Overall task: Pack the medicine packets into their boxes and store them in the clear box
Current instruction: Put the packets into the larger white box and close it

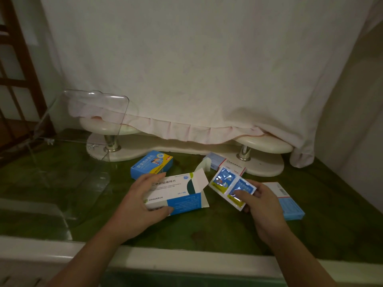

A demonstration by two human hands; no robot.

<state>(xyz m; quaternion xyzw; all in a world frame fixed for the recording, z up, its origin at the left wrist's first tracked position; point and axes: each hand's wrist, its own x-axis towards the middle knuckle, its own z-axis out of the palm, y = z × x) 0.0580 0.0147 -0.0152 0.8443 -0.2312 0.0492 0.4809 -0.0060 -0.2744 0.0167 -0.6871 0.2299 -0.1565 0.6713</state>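
My left hand (141, 206) grips a white and blue medicine box (178, 195) lying on the green table, its right end flap open. My right hand (259, 206) holds a strip of blue and yellow medicine packets (230, 186) just right of that open end. A blue box with a yellow corner (151, 163) lies behind the held box. A white box with an open flap (219, 164) sits further right at the back. A light blue box (288, 201) lies partly hidden under my right hand. The clear box (68, 146) stands at the left with its lid up.
A cream pedestal stand (186, 148) runs along the back, draped with a white cloth (196, 69). A wooden frame (18, 79) stands at the far left. The table's pale front edge (186, 257) lies close to me.
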